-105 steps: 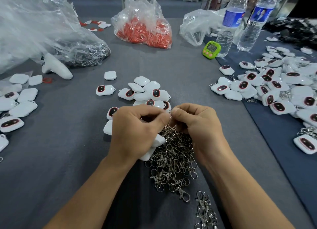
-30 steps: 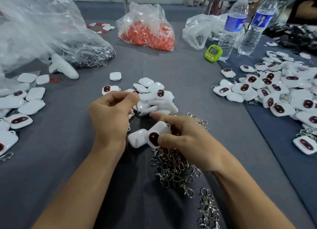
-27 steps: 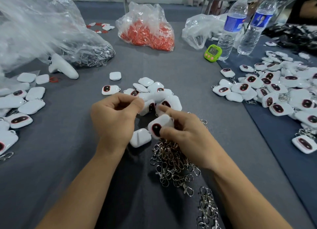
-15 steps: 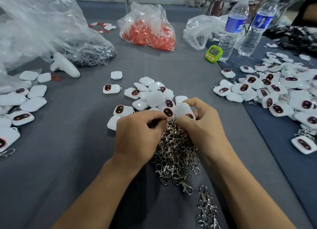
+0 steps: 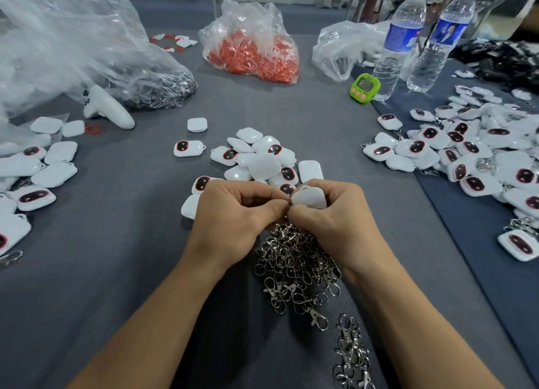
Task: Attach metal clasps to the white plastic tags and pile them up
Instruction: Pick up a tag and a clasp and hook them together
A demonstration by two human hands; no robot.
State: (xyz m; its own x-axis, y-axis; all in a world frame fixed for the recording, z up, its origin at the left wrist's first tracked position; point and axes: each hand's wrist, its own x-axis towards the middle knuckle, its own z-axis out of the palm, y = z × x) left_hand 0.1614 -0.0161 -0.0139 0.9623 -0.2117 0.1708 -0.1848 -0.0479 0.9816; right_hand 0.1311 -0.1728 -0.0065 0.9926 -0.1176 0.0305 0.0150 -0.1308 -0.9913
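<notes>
Both hands together over the near middle of the bench [image 5: 116, 257], knuckles up, fingertips meeting. Pinched in the right hand [image 5: 335, 222], between thumb and curled fingers: one white tag [image 5: 309, 197], plain side up, its small loop turned toward the left hand [image 5: 233, 216]. Left fingers curled as well, thumb and forefinger closed on a metal clasp [image 5: 288, 203] right at that loop; only a glint of it visible, so impossible to tell whether hooked in or not.

Directly under the hands, toward the near edge: a loose heap of clasps [image 5: 294, 266], and nearer the edge a smaller bunch of clasps [image 5: 351, 356]. Just beyond the hands, a pile of tags [image 5: 259, 158], some showing a dark oval with red rim.

Along the right edge, many tags with clasps [image 5: 466, 152], spread wide. At the left edge, more tags [image 5: 38, 169], beside a white controller [image 5: 108, 108] and a big clear bag [image 5: 73, 38].

Toward the far edge: a bag of red parts [image 5: 253, 44], a green timer [image 5: 364, 86] with unreadable display, and two water bottles [image 5: 398, 41] with blue labels, writing too blurred to read.
</notes>
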